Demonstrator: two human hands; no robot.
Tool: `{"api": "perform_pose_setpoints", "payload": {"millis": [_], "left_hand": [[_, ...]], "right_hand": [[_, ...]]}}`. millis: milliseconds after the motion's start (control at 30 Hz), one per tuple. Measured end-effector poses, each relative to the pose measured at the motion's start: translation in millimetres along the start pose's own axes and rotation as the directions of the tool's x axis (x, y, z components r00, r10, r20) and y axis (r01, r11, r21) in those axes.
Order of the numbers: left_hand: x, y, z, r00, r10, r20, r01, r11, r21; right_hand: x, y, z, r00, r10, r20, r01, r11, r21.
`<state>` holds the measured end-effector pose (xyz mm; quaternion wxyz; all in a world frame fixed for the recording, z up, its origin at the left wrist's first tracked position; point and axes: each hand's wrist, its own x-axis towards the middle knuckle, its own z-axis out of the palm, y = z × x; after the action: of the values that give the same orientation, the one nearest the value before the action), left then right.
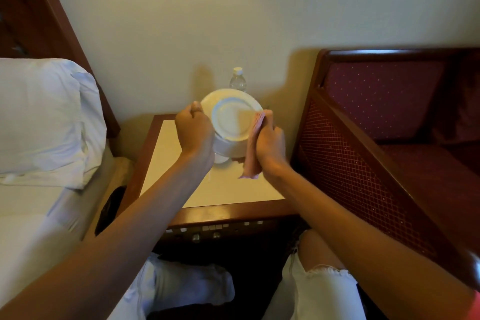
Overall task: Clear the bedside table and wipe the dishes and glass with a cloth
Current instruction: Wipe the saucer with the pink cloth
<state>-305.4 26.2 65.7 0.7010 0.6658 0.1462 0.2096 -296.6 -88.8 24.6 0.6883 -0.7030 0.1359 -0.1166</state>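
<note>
Both of your hands are up over the bedside table. Your left hand is curled round the left edge of a white plate, with the thumb up by the rim. The plate is held in the air, tipped so that one round flat side looks at you. It sits right between your two hands.

Your right hand is wrapped tight round a pink cloth and pushes it against the right edge of the plate. The top of the cloth lies on the rim. The rest hangs down out of your fist, and its end is just over the table top.

Under the plate is a pile of white dishes on the table. The plate hides most of the pile, so it is hard to say how many dishes are in it. A water bottle with a white cap stands behind the plate, close to the wall. The plate covers its bottom part.

The table has a pale top and a brown wood edge. A white pillow lies on the bed to your left. A dark red chair with a wood frame stands just beside the table on your right. Your knees show below the front of the table.
</note>
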Motion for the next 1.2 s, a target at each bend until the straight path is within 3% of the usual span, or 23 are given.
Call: {"api": "perform_pose_setpoints", "payload": {"millis": [67,167,267,367,433,500,567,600,800,867,1000,1067,1133,1200], "left_hand": [[-5,-2,0,0.998,-0.042,-0.039,0.039,0.997,-0.071],[-5,-1,-12,0.967,-0.208,0.144,0.230,0.960,-0.158],[-2,4,-25,0.876,-0.295,0.381,0.311,0.950,0.021],[-1,6,-23,0.835,-0.277,0.475,0.206,0.958,0.198],[3,6,-16,0.900,-0.197,0.388,0.125,0.971,0.204],[4,6,-6,0.977,-0.084,0.194,0.068,0.994,0.091],[-2,3,0,1.000,-0.007,-0.005,0.007,1.000,-0.013],[-4,-1,1,0.999,0.014,-0.041,-0.015,1.000,-0.023],[3,-14,-13,0.962,-0.130,0.241,0.109,0.989,0.100],[1,-8,-7,0.982,-0.073,0.177,0.058,0.994,0.092],[-5,2,11,0.994,0.033,-0.102,-0.038,0.998,-0.046],[-5,1,11,0.999,-0.021,-0.038,0.016,0.991,-0.135],[0,-2,0,0.979,-0.137,0.151,0.166,0.964,-0.207],[7,-1,-17,0.878,-0.247,0.411,0.342,0.923,-0.175]], "right_hand": [[-7,13,3,0.997,0.083,0.003,-0.083,0.992,0.093],[2,15,-11,0.990,0.137,0.045,-0.140,0.987,0.081],[14,-1,-29,0.965,0.071,0.253,-0.052,0.995,-0.083],[19,-20,-32,0.925,0.016,0.379,0.065,0.978,-0.200],[18,-21,-24,0.956,0.057,0.287,-0.007,0.985,-0.174],[10,-13,-11,0.979,0.141,0.147,-0.135,0.990,-0.047],[5,0,2,0.971,0.196,0.133,-0.206,0.976,0.065],[4,3,5,0.964,0.218,0.151,-0.233,0.969,0.086],[26,-23,-20,0.939,0.227,0.257,-0.210,0.973,-0.093],[24,-19,-14,0.957,0.213,0.197,-0.203,0.977,-0.070],[4,-7,11,0.968,0.237,0.088,-0.248,0.956,0.154],[7,-6,9,0.969,0.239,0.067,-0.247,0.957,0.155],[19,-11,-8,0.974,0.215,0.067,-0.221,0.971,0.094],[29,-20,-31,0.968,0.173,0.184,-0.177,0.984,0.004]]}}
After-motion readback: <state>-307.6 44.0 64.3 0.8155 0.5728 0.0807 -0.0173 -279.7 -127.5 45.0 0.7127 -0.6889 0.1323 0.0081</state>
